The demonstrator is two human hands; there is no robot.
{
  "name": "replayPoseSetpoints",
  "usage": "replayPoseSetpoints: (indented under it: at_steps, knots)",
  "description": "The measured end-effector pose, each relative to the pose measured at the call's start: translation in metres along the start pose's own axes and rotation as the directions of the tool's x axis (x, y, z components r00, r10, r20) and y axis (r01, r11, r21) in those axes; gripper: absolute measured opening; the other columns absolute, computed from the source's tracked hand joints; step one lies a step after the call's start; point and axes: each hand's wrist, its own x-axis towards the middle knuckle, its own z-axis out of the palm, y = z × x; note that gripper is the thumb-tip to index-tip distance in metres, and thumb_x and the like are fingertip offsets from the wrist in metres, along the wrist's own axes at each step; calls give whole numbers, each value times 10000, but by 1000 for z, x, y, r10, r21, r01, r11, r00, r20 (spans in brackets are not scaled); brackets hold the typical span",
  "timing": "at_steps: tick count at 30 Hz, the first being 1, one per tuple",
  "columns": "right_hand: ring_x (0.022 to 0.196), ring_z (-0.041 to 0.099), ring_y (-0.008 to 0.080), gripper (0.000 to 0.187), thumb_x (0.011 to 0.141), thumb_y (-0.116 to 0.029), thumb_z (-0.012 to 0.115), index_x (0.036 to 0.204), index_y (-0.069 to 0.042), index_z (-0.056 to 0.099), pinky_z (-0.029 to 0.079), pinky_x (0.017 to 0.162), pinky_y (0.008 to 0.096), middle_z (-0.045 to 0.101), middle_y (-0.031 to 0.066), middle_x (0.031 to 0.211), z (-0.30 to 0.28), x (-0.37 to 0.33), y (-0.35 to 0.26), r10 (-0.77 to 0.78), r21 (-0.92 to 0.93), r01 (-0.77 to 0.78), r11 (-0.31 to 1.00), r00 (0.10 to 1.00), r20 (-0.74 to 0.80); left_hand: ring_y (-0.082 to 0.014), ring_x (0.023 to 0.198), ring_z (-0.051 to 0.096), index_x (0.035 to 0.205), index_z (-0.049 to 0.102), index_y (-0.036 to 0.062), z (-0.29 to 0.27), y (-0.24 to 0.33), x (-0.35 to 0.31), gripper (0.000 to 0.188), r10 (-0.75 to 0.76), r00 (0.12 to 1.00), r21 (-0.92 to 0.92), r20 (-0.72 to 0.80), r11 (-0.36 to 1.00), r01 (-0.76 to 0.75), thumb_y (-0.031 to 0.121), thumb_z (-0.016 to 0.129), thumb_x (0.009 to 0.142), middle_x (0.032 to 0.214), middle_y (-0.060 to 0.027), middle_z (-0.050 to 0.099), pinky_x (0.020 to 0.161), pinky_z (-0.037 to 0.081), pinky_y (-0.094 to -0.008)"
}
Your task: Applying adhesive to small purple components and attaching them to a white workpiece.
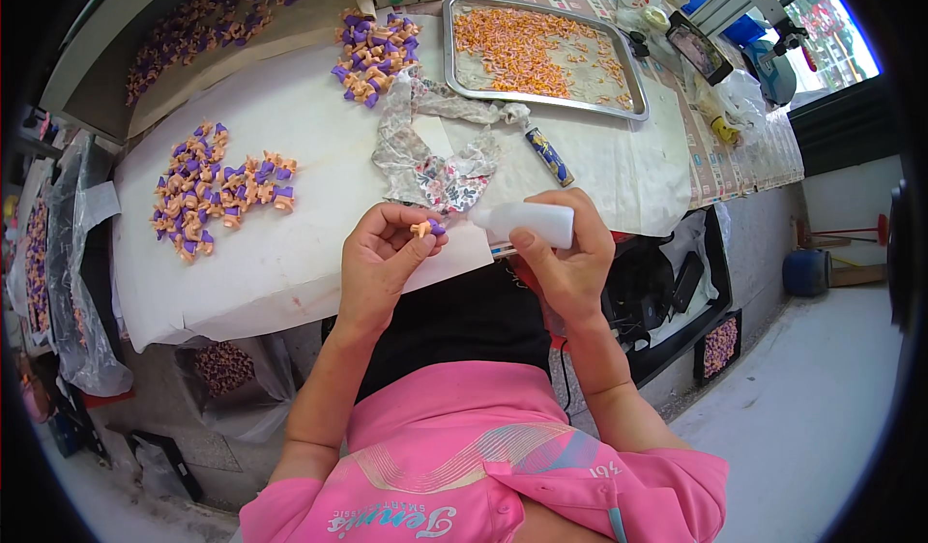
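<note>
Between the thumb and fingers of my left hand (387, 258) is a small peach and purple plastic figure part (426, 229). My right hand (578, 258) is wrapped round a white squeeze bottle (541, 222), tilted sideways with its narrow end toward the left hand. Both hands are over the near edge of the table. Just beyond them lies a crumpled floral cloth (440, 171). On the left of the white sheet (319, 137) is a loose group of similar peach and purple parts (208, 190), and another pile (375, 59) lies farther back.
A metal tray (570, 103) of small orange and pink pieces stands at the back right. Near it lies a dark blue patterned cylinder (549, 156). A phone (700, 48) sits on a stand at the far right. An open-fronted box (92, 55) at back left holds many parts.
</note>
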Motion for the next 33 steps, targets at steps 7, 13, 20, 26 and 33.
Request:
replayPoseSetpoints:
  at_steps: [7, 13, 20, 26, 33]
  knots:
    - [895, 567, 107, 332, 834, -109, 728, 1092, 1, 551, 460, 772, 251, 575, 56, 972, 9, 32, 49, 109, -76, -102, 992, 989, 99, -162, 907, 647, 1029, 563, -20, 10, 8, -5, 160, 0, 1000, -39, 3, 999, 0, 0, 638, 889, 1071, -131, 627, 841, 542, -287]
    - [769, 576, 121, 310, 861, -179, 705, 1089, -23, 565, 467, 679, 267, 612, 54, 895, 11, 67, 51, 179, -34, -176, 984, 967, 183, -155, 883, 649, 1015, 563, -11, 21, 14, -8, 159, -15, 1000, -45, -21, 999, 14, -27, 636, 875, 1060, -130, 635, 819, 542, -281]
    - [859, 586, 272, 249, 862, -197, 679, 1051, -41, 635, 470, 735, 368, 645, 120, 968, 8, 91, 66, -94, -298, 159, 941, 971, 222, -151, 863, 652, 1019, 555, 26, 21, 18, -10, 190, -33, 999, -44, -23, 999, 32, -2, 659, 862, 1082, -124, 636, 796, 539, -263]
    - [947, 552, 292, 140, 819, -75, 657, 955, -59, 684, 438, 852, 398, 644, 94, 954, -2, 140, 68, -277, -477, 321, 818, 947, 164, -147, 860, 649, 1018, 554, 26, 17, 24, -14, 185, -33, 999, -37, -26, 999, 32, -4, 654, 866, 1088, -129, 635, 797, 535, -261]
    - [921, 565, 284, 109, 771, -60, 673, 873, -63, 711, 445, 852, 386, 653, 90, 905, -10, 202, 97, -190, -668, 352, 656, 933, 306, -150, 855, 647, 1011, 554, 34, 19, 32, -21, 191, -37, 999, -64, -24, 997, 36, 1, 666, 860, 1088, -135, 634, 796, 537, -263]
